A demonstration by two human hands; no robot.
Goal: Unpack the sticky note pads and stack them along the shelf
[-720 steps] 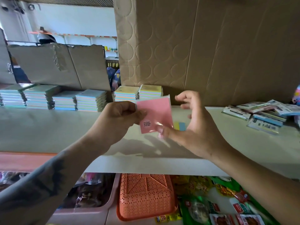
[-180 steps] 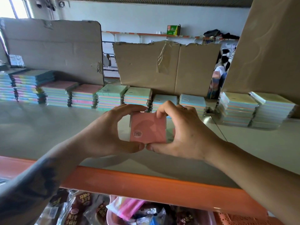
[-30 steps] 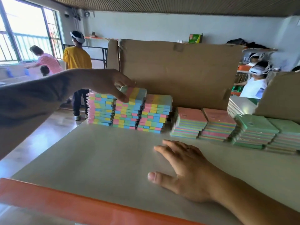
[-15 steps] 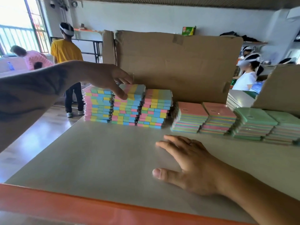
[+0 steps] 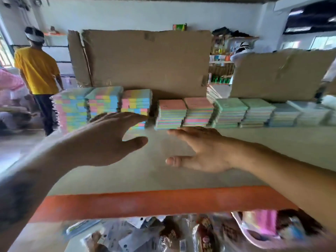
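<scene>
Stacks of sticky note pads run along the back of the grey shelf. Three tall multicoloured stacks stand at the left, pink-topped stacks in the middle, and green-topped stacks to the right. My left hand hovers in front of the multicoloured stacks with fingers spread and holds nothing. On the shelf just before the pink-topped stacks rests my right hand, flat, palm down, empty. The view is blurred by motion.
Cardboard sheets stand upright behind the stacks. An orange beam edges the shelf front, with packaged goods on the level below. A person in a yellow shirt stands at the far left.
My left hand has come off the top of the multicoloured stack and drawn back toward me, lower. The right hand stays flat on the shelf. The view has tilted down.
</scene>
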